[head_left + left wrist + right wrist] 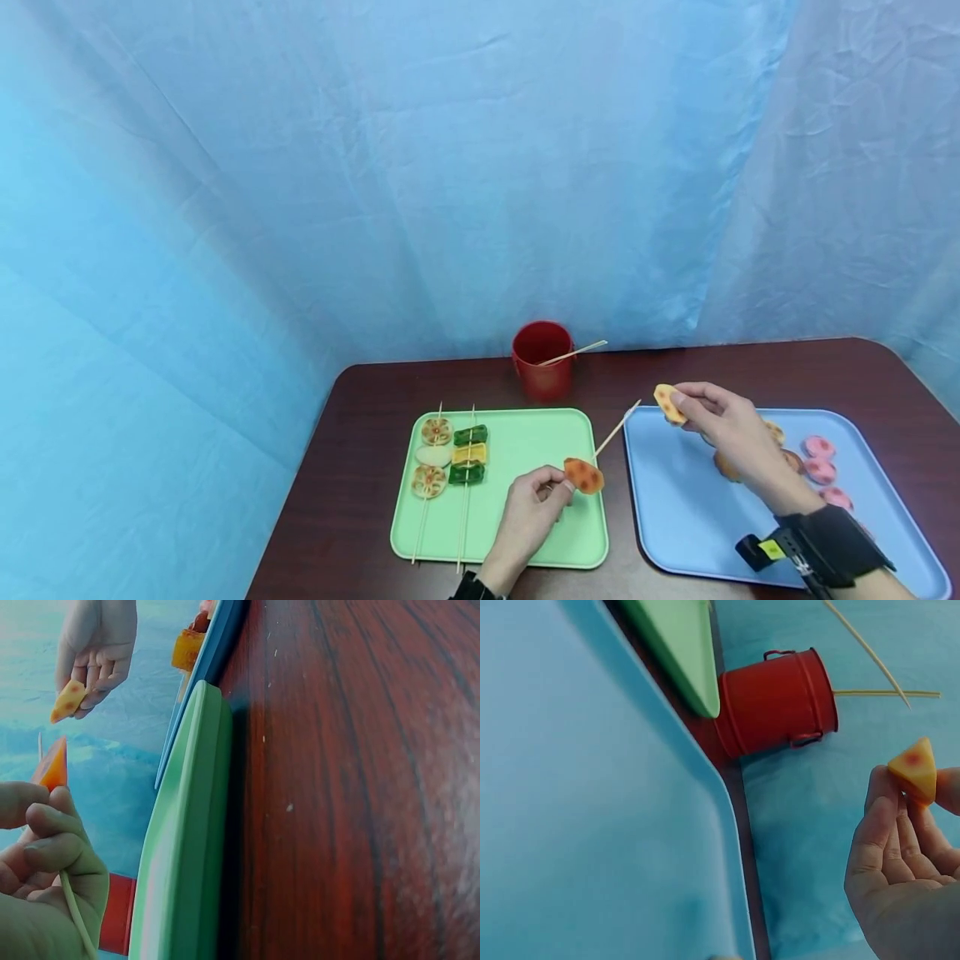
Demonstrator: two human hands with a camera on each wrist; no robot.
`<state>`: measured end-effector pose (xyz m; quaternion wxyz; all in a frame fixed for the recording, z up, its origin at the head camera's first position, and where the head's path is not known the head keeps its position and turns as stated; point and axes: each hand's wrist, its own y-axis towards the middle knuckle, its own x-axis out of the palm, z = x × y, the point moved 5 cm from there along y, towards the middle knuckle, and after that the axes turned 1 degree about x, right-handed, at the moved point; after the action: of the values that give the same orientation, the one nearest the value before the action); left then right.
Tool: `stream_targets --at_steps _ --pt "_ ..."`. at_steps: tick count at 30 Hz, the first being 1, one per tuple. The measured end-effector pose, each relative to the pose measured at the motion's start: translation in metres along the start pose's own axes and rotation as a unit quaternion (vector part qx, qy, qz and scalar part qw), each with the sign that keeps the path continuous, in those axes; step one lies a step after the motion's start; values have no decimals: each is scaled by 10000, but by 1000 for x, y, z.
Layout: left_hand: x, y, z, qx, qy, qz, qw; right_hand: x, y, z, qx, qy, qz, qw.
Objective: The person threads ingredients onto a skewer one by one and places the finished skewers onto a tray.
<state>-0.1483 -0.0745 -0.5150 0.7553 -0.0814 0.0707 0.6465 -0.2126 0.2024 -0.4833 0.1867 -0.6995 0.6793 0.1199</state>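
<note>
Over the green tray, my left hand (pixel 525 517) grips a thin wooden skewer (pixel 618 429). An orange-brown, spotted toy food piece (pixel 583 476) is threaded on it just beyond the fingers, and the bare pointed end sticks out past it, up and to the right. Above the blue tray's far left edge, my right hand (pixel 735 437) pinches a yellow wedge-like food piece with reddish spots (pixel 916 769) between thumb and fingertips. That wedge is apart from the skewer's tip; in the left wrist view it shows above the orange piece (pixel 52 766).
Two loaded skewers (pixel 468 500) lie on the left of the green tray (pixel 540 433). On the blue tray (pixel 690 533) are pink pieces (pixel 820 471) and several yellow and brown ones. A red bucket (pixel 544 379) holding sticks (pixel 585 350) stands behind, near the blue curtain (pixel 450 167).
</note>
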Motion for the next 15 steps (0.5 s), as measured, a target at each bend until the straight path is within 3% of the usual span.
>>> stream_targets --at_steps 7,15 --pt "3 -1 -4 102 1 -251 9996 6 3 -1 -90 748 -68 9971" --pt "3 0 -9 40 -22 -313 9995 14 7 0 3 832 -171 9964"
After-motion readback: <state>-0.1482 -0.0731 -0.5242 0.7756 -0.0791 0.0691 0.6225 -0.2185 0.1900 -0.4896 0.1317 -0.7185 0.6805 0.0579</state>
